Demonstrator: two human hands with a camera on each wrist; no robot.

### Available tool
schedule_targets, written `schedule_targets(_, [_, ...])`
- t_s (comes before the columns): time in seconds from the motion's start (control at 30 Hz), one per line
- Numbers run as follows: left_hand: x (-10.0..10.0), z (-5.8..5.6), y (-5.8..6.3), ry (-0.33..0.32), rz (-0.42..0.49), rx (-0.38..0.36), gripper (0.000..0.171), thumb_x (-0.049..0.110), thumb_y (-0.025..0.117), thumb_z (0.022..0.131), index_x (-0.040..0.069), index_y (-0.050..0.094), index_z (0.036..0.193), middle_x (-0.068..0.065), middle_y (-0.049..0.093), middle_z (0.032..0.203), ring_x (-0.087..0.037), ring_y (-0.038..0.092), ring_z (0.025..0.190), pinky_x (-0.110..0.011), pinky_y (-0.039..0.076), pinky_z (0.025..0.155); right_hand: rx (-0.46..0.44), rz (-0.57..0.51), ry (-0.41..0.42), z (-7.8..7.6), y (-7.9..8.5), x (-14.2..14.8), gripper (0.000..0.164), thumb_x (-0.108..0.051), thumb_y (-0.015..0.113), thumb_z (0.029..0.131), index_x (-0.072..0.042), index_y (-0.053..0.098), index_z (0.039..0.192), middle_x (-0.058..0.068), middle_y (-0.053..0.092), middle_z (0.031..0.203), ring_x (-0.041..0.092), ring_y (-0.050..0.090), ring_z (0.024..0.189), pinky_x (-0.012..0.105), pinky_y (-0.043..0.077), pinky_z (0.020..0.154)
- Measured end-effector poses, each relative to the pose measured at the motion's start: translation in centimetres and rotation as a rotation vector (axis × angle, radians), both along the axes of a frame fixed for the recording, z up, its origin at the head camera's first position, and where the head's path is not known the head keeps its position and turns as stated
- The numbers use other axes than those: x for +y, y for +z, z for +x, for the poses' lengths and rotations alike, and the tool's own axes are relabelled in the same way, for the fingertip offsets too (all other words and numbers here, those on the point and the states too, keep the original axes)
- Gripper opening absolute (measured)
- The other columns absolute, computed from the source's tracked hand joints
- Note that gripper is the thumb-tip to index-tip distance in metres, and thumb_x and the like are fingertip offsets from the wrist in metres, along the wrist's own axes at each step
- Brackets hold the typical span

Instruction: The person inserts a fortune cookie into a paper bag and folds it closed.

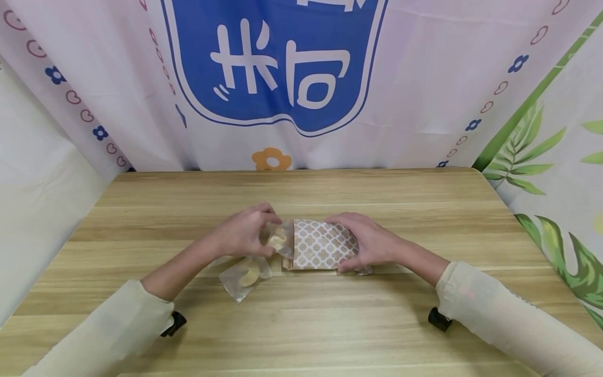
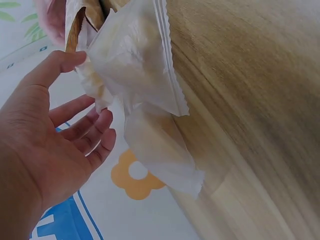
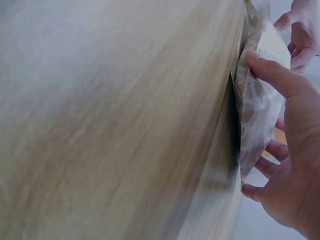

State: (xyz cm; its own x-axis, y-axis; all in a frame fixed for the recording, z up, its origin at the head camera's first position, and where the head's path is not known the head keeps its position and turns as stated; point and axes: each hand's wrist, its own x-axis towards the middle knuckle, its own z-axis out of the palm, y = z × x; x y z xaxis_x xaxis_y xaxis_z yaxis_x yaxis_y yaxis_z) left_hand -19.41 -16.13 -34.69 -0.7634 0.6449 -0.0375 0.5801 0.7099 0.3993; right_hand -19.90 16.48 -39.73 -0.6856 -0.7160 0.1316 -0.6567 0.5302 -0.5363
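Observation:
A brown paper bag with a white lattice pattern (image 1: pixel 320 246) lies flat on the table, its mouth toward the left. My right hand (image 1: pixel 369 241) grips its right end, thumb on the near side and fingers on the far side. At the mouth, my left hand (image 1: pixel 247 233) pinches a small clear packet (image 1: pixel 279 240) with pale contents, between thumb and fingers. The left wrist view shows that packet (image 2: pixel 92 82) against the bag's opening. Two more clear packets lie beside the left hand: a nearer one (image 2: pixel 135 55) and a farther one (image 2: pixel 157 145). The bag's inside is hidden.
The wood-grain table (image 1: pixel 301 324) stretches around both hands. A printed curtain (image 1: pixel 414 104) with a blue emblem hangs behind its far edge. Leaf-patterned cloth (image 1: pixel 556 173) hangs on the right. A bit of clear plastic (image 1: pixel 364 270) shows by the bag's right end.

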Motion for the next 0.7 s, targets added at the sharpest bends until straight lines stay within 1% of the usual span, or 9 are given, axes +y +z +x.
schedule_targets(0.1, [0.0, 0.0, 0.0, -0.005, -0.019, 0.012, 0.061, 0.018, 0.088, 0.076, -0.008, 0.067, 0.127, -0.014, 0.062, 0.120, -0.018, 0.056, 0.085, -0.028, 0.051, 0.069, 0.002, -0.003, 0.000, 0.0, 0.0, 0.0, 0.102, -0.042, 0.097, 0.067, -0.007, 0.049, 0.150, 0.014, 0.056, 0.147, 0.036, 0.050, 0.138, 0.060, 0.036, 0.116])
schedule_targets(0.2, [0.2, 0.1, -0.1, -0.003, -0.019, 0.006, 0.062, 0.019, 0.088, 0.076, -0.008, 0.067, 0.128, -0.014, 0.062, 0.121, -0.021, 0.058, 0.092, -0.030, 0.053, 0.073, 0.005, -0.003, 0.002, 0.0, 0.1, 0.0, 0.102, -0.042, 0.097, 0.067, -0.007, 0.049, 0.150, 0.014, 0.056, 0.147, 0.036, 0.050, 0.137, 0.061, 0.036, 0.116])
schedule_targets(0.3, [0.3, 0.2, -0.3, -0.005, 0.000, -0.001, 0.062, 0.020, 0.088, 0.077, -0.007, 0.067, 0.128, -0.014, 0.062, 0.123, -0.023, 0.059, 0.095, -0.030, 0.053, 0.074, 0.008, 0.004, 0.002, 0.0, 0.0, 0.0, 0.102, -0.043, 0.097, 0.067, -0.007, 0.049, 0.150, 0.014, 0.056, 0.148, 0.036, 0.050, 0.138, 0.061, 0.036, 0.116])
schedule_targets(0.47, [0.4, 0.1, -0.9, -0.022, 0.055, 0.017, 0.061, 0.021, 0.087, 0.077, -0.007, 0.067, 0.127, -0.015, 0.063, 0.122, -0.023, 0.060, 0.092, -0.028, 0.054, 0.072, -0.002, 0.010, -0.002, 0.1, 0.0, 0.0, 0.104, -0.043, 0.096, 0.067, -0.007, 0.048, 0.151, 0.014, 0.055, 0.149, 0.036, 0.049, 0.139, 0.061, 0.035, 0.117])
schedule_targets(0.57, [0.5, 0.1, -1.3, -0.025, 0.090, 0.031, 0.060, 0.020, 0.088, 0.076, -0.007, 0.068, 0.126, -0.016, 0.064, 0.122, -0.025, 0.062, 0.096, -0.031, 0.056, 0.077, -0.005, 0.001, 0.003, 0.1, 0.1, 0.0, 0.103, -0.043, 0.096, 0.067, -0.007, 0.048, 0.151, 0.014, 0.055, 0.149, 0.036, 0.049, 0.139, 0.061, 0.035, 0.116])
schedule_targets(0.7, [0.7, 0.2, -1.7, -0.011, 0.137, 0.026, 0.061, 0.020, 0.090, 0.076, -0.005, 0.068, 0.127, -0.017, 0.064, 0.125, -0.029, 0.064, 0.102, -0.039, 0.059, 0.087, 0.001, -0.008, 0.010, 0.0, 0.0, 0.1, 0.102, -0.043, 0.096, 0.068, -0.006, 0.049, 0.151, 0.015, 0.056, 0.148, 0.037, 0.050, 0.138, 0.062, 0.036, 0.116])
